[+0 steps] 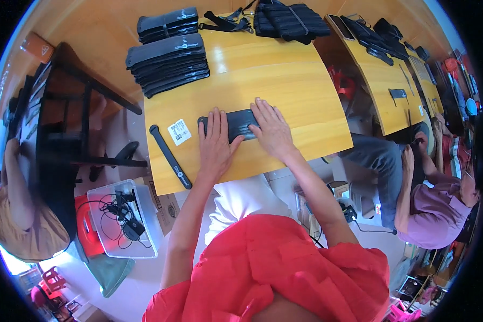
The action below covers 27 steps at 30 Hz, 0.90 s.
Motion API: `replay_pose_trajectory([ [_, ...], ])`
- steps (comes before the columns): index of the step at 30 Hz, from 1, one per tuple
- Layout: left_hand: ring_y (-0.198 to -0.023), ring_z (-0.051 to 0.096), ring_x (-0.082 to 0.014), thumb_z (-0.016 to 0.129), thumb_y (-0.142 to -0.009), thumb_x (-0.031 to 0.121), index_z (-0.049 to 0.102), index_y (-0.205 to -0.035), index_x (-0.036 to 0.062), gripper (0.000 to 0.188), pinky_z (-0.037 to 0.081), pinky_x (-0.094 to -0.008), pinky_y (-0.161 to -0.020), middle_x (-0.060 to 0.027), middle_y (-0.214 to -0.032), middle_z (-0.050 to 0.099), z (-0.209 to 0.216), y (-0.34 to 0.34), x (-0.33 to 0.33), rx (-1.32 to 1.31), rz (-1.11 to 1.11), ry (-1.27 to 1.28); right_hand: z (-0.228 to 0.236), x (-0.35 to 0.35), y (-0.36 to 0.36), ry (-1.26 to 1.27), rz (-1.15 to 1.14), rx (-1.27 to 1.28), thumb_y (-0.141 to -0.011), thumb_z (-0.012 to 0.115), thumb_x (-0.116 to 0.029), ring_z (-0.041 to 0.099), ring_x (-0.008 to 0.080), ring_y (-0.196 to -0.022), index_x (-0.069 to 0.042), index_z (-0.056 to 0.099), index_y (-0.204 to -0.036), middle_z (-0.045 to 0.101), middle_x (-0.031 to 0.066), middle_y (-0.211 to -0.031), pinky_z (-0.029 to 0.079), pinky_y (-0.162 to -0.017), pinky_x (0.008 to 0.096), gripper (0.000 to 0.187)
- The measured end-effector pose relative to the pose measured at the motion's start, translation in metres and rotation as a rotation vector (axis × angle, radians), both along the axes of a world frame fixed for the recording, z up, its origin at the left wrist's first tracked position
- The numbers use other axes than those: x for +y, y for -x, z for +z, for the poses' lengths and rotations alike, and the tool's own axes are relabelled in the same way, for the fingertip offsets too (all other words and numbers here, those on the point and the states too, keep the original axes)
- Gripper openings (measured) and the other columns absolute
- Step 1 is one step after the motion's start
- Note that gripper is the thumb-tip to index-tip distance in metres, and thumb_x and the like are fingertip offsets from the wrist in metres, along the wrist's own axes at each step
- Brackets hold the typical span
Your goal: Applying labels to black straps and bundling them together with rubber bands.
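A flat black padded pouch [240,121] lies on the yellow wooden table [284,80] in front of me. My left hand [217,144] rests flat on its left end, fingers spread. My right hand [271,129] presses flat on its right end. Neither hand grips anything. Left of my hands lie a small white label card [179,132] and a long black strap [169,156] that reaches the table's front left corner.
Two stacks of black pouches [167,63] sit at the table's far left, with black quilted items [290,20] at the far edge. A clear bin with cables [124,219] stands on the floor at left. Another person [440,204] sits at right beside a second table [392,80].
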State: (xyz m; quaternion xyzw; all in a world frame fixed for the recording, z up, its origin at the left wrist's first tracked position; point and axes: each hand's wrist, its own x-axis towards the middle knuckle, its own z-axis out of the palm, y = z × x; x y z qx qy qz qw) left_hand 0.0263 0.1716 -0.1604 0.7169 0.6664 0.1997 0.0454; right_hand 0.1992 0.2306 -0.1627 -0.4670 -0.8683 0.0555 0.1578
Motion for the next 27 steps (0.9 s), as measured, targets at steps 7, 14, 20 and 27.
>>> replay_pose_trajectory([
  [7,-0.136,0.02,-0.0286,0.047,-0.087,0.05,0.025,-0.138,-0.0032,0.077,0.012,-0.0497,-0.109,-0.0174,-0.146,0.022,-0.008,0.008,-0.003,0.026,0.114,0.013,-0.002,-0.003,-0.003,0.036,-0.081,0.0,-0.09,0.045,-0.038,0.022,0.0228,-0.136,-0.007,0.03,-0.139,0.024,0.0103,-0.147,0.017,-0.11,0.0429,0.06],
  [14,-0.128,0.03,-0.0346,0.041,-0.093,0.037,0.036,-0.129,-0.0045,0.055,0.025,-0.0457,-0.103,-0.0222,-0.136,0.033,0.008,0.044,-0.008,-0.169,0.344,-0.024,-0.006,0.0,-0.026,0.101,-0.246,0.651,-0.092,0.044,-0.029,0.034,0.0288,-0.129,-0.003,0.045,-0.129,0.038,0.0151,-0.139,0.024,-0.107,0.0408,0.046],
  [20,-0.103,0.052,-0.0386,0.042,-0.093,0.031,0.057,-0.098,-0.0058,0.04,0.042,-0.0461,-0.085,-0.0278,-0.106,0.056,0.029,0.053,0.003,-0.312,0.601,-0.015,-0.002,-0.02,-0.073,-0.114,-0.432,0.456,-0.087,0.05,-0.017,0.05,0.0317,-0.097,-0.001,0.059,-0.101,0.056,0.0135,-0.104,0.038,-0.085,0.0422,0.023],
  [27,-0.078,0.064,-0.0383,0.05,-0.089,0.041,0.061,-0.088,-0.0017,0.044,0.049,-0.0464,-0.07,-0.0223,-0.08,0.065,0.023,0.019,0.033,-0.077,0.779,0.078,-0.003,-0.024,-0.073,-0.175,-0.43,0.508,-0.084,0.054,-0.012,0.05,0.0292,-0.096,-0.002,0.061,-0.096,0.055,0.0116,-0.099,0.038,-0.083,0.0407,0.017],
])
